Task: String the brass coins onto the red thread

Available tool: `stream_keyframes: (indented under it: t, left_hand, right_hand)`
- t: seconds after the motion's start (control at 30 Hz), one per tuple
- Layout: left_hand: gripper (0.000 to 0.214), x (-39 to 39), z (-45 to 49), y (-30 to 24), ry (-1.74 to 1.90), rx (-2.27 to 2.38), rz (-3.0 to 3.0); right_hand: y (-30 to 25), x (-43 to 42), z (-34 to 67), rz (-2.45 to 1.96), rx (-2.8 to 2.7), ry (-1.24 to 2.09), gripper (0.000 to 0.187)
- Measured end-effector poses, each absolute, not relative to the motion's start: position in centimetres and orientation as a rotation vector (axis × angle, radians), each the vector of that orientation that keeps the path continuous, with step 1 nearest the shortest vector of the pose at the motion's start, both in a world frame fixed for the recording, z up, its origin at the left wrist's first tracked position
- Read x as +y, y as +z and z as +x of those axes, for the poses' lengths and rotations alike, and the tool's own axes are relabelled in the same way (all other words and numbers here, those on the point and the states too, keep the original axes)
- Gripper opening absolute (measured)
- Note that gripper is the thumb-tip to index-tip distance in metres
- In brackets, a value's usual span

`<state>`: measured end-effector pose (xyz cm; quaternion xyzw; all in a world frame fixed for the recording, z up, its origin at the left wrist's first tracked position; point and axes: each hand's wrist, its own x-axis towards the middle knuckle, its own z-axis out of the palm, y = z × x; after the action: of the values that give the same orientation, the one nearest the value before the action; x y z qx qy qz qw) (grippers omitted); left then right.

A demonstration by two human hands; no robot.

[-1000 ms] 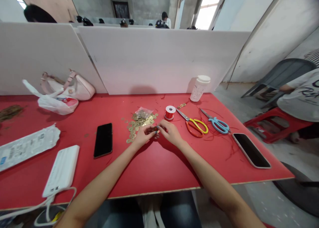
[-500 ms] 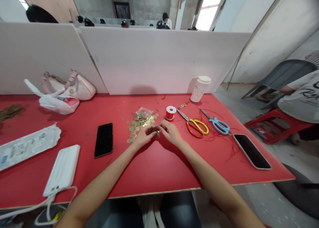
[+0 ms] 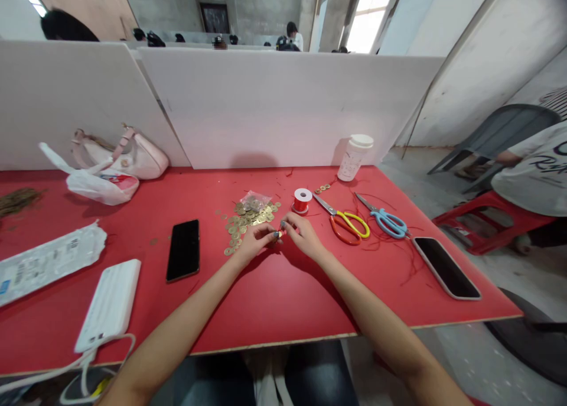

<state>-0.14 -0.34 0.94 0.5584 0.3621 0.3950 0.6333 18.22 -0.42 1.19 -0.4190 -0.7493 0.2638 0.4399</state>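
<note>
Brass piece above the table

Black phone lay flat. Next, loose coins heaped just beside your left hand, its grip pinching the brass piece. Your right hand was close beside that; could not tell what its grip held. Red spool stood just beyond; yellow-and-red scissors lay farther right.

Our right hand is just before the spool, our left hand before and left of it; on the surface, coins lie to its left, scissors right, a cup behind and right.
</note>
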Motion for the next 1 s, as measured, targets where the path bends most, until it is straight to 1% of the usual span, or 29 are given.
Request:
stream_keyframes:
  t: [0.1,0.2,0.33,0.6,0.73,0.8,0.93,1.0]
  left_hand:
    - [0.041,-0.5,-0.1,1.0,0.890,0.794,1.259]
    - [0.041,-0.4,-0.1,0.9,0.900,0.772,1.244]
    - [0.040,-0.2,-0.2,1.0,0.941,0.804,1.265]
    - [0.040,-0.7,0.0,1.6,0.954,0.852,1.268]
    - [0.041,-0.6,0.0,1.7,0.994,0.881,1.274]
    - [0.041,-0.5,0.0,1.6,1.039,0.899,1.280]
    - [0.040,-0.4,0.0,1.4,1.072,0.908,1.276]
    - [0.040,-0.5,0.0,1.4,1.037,0.896,1.267]
  right_hand:
    - [1.3,-0.2,18.5,-0.999,-1.809,0.679,0.024]
    - [1.2,-0.1,18.7,-0.960,-1.904,0.725,0.030]
    - [0.7,0.1,18.9,-0.995,-1.943,0.769,0.019]
    - [0.6,0.7,19.3,-0.923,-1.343,1.227,0.025]
    - [0.9,0.6,19.2,-0.867,-1.190,1.373,0.030]
    - [1.1,0.4,19.0,-0.829,-1.150,1.417,0.027]
    - [1.4,-0.1,18.6,-0.790,-1.123,1.396,0.014]
    - [1.6,-0.2,18.5,-0.793,-1.135,1.363,0.017]
